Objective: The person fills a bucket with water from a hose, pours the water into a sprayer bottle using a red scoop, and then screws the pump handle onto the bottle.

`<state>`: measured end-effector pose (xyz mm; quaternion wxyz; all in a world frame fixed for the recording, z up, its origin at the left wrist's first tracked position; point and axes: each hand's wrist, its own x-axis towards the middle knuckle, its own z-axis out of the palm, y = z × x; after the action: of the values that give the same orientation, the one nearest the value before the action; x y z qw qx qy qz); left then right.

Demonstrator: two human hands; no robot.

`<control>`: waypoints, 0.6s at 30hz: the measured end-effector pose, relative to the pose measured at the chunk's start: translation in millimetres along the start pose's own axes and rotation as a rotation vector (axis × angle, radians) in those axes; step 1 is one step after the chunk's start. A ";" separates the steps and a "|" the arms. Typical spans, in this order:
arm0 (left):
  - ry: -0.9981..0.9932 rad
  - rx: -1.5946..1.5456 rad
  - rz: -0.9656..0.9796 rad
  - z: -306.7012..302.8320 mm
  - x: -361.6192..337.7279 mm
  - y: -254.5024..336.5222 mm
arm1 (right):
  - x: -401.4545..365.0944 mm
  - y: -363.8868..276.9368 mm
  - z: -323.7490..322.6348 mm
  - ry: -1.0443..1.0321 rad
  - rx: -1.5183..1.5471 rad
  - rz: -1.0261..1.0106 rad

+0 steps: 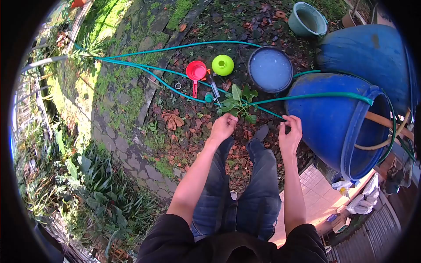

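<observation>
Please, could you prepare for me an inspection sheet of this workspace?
Surface: mossy ground with reddish fragments.
Job's things: leafy plant in front of the person.
Clutter: red dipper, yellow-green bottle, syringe-like tool, round container.
Hands: left hand at the plant's lower leaves, grip unclear; right hand with fingers bent, nothing visibly held.
Cables: nothing seen; green hoses cross the ground, one reaching the blue barrel.
Surroundings: another blue drum, greenish bucket, foliage.

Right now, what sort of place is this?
Most likely a home garden or backyard: dense leafy green plants grow along one side, a long green hose crosses the mossy ground, and a big blue plastic barrel stands nearby.
</observation>
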<state>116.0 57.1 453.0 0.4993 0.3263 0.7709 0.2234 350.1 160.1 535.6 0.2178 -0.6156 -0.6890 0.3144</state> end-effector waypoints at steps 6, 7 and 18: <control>0.366 0.233 -0.195 -58.7 107.9 -160.9 | 64.3 39.2 152.0 -0.368 0.079 -0.082; 0.446 0.345 -0.164 -63.8 134.7 -193.3 | 82.2 48.4 176.5 -0.418 0.063 -0.158; 0.059 -0.480 -0.228 -77.6 324.6 -335.9 | 227.0 111.5 319.3 -0.903 -0.052 -0.376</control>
<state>-142.8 60.5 56.4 0.5614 0.1030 0.7421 0.3515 176.5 336.0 211.8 -0.0653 -0.2879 -0.8214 0.4880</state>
